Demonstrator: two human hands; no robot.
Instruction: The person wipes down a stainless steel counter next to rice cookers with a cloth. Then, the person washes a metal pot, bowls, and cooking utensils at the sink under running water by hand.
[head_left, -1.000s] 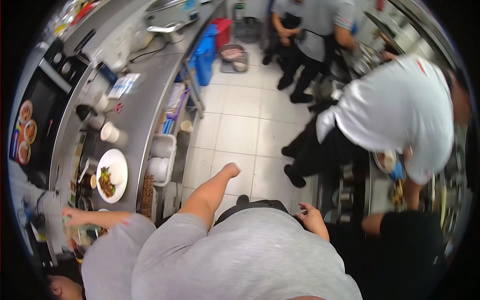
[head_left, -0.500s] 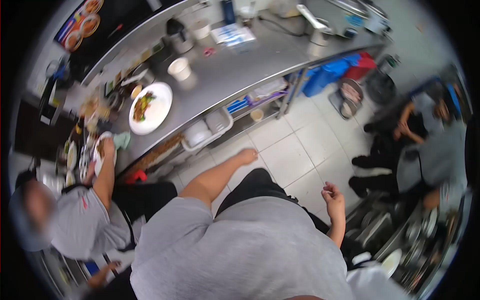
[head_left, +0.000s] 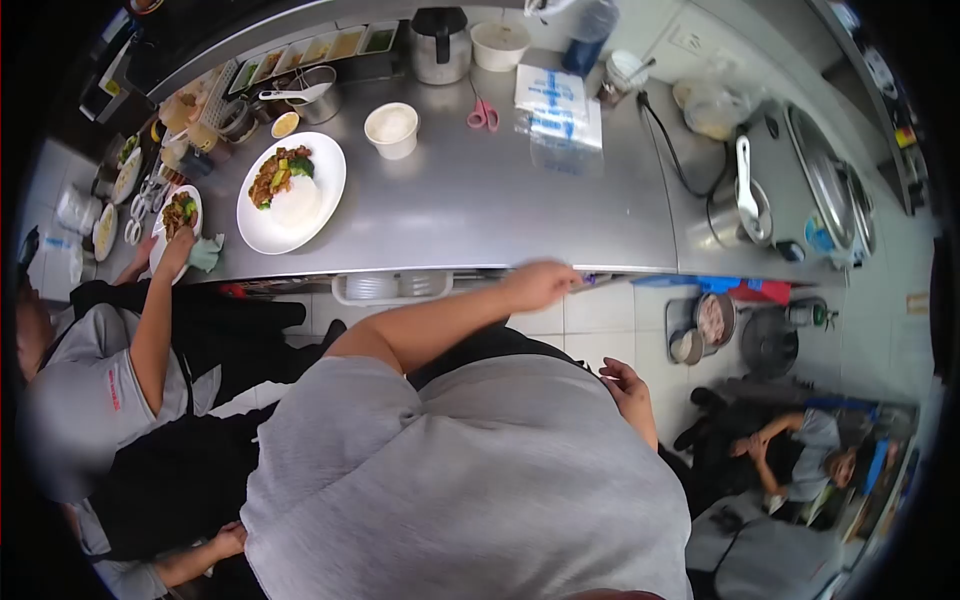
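My left hand [head_left: 540, 286] is over the front edge of the steel counter [head_left: 440, 225], its fingers curled in and slightly blurred, with nothing visible in it. By my right side, my right hand [head_left: 628, 388] hangs low with its fingers apart and empty. On the counter to the left lies a white oval plate [head_left: 328, 200] with rice, browned meat and green vegetables. Behind it stand a white tub [head_left: 391, 130] and a small cup of sauce [head_left: 285, 124]. Pink-handled scissors [head_left: 482, 117] and a stack of printed plastic bags [head_left: 552, 98] lie further right.
At the left, a co-worker in a grey shirt [head_left: 110, 370] holds another plate of food [head_left: 180, 212] and a green cloth [head_left: 206, 252]. Pots stand at the counter's right end [head_left: 745, 212]. Meat containers [head_left: 714, 318] are on the floor. More people [head_left: 800, 450] are lower right.
My view has turned to the right, so the counter now runs across in front of me. My left hand has come up to the counter's edge; my right hand has lowered beside my body.
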